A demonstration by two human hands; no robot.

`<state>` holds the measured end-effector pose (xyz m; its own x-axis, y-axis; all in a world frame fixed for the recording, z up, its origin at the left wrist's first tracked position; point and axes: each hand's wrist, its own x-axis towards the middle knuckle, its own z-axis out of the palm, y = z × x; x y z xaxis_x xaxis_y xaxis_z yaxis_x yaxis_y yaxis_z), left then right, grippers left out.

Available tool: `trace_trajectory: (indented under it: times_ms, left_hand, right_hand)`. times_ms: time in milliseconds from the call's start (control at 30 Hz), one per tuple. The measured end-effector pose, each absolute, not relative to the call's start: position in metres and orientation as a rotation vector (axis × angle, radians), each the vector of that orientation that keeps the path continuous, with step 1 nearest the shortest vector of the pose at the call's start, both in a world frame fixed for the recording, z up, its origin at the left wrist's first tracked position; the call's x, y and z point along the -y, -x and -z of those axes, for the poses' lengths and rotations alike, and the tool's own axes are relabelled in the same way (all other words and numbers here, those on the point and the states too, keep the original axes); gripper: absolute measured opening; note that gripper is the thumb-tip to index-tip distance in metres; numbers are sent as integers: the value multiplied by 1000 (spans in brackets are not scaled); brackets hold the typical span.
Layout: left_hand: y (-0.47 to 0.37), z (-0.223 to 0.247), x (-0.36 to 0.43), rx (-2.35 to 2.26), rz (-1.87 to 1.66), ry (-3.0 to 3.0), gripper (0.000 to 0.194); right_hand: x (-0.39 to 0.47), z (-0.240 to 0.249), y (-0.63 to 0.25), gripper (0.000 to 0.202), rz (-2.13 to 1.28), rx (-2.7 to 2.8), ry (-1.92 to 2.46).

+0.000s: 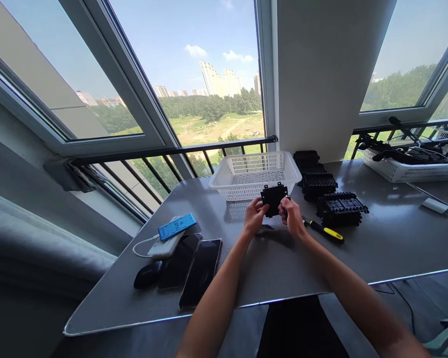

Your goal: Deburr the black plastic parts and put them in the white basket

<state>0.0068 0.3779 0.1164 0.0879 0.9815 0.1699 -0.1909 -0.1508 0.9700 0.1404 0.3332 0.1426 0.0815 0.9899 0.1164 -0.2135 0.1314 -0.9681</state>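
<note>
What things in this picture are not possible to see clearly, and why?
All in the head view:
- What the right hand holds, if anything: hidden by its fingers.
- Black plate's far side: turned away.
- Tool's tip: behind the right wrist.
- Blue screen's small text: too small.
- Right basket's end: cut off.

And here on the grey tabletop (pixel 381 248), the white perforated plastic basket (pixel 256 191) sits at the back, just left of the stacked black plastic parts (pixel 317 181); the yellow-and-black handled tool (pixel 326 232) lies in front of them, while two dark flat phones (pixel 200 273) lie front left, beside the black rounded mouse (pixel 148 275).
</note>
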Motion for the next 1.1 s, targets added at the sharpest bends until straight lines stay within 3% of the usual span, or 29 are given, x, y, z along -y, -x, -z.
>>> trace_trajectory:
  times_ms: [333,1100]
  left_hand:
    - [-11,-119,-373,-864,-1282,-1363,30]
    - [-12,-118,-372,-881,-1309,-1432,15]
  right_hand:
    - [-345,-134,-142,27,-1796,999,712]
    - [-343,-140,-149,23,-1795,794,728]
